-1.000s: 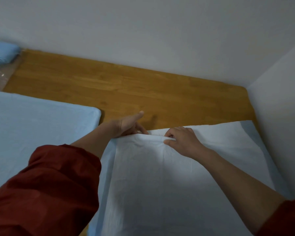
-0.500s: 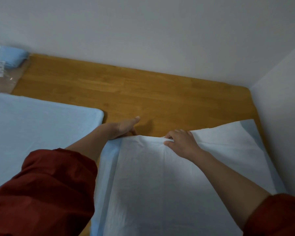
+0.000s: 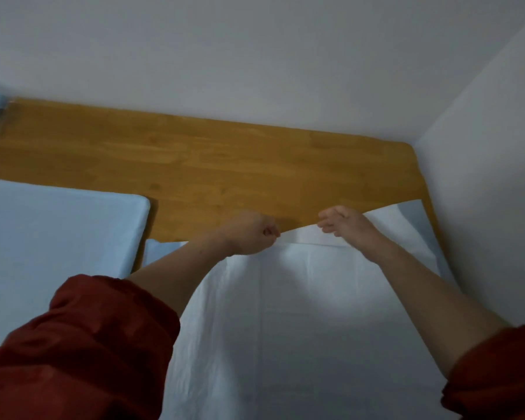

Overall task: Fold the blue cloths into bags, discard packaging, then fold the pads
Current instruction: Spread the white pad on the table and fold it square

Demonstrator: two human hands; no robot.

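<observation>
Item: pad, white w/ blue border, lower centre to right of frame, on wooden table; far edge raised at centre.
L hand: curled to a fist, pinching that far edge.
R hand: fingers loosely bent over same edge, blurred; can't tell if it grips.
Also: second light-blue pad, left of frame, just beside the first.
Red sleeves, lower corners.

A white pad of soft, papery, matt material, faintly creased along its fold lines and edged with a smoother pale blue border, lies on a wooden tabletop of jointed strips with a warm satin finish. Beside it, a pale blue sheet looks smooth and matt — the red sleeves are crumpled cloth, the walls flat matt white.
</observation>
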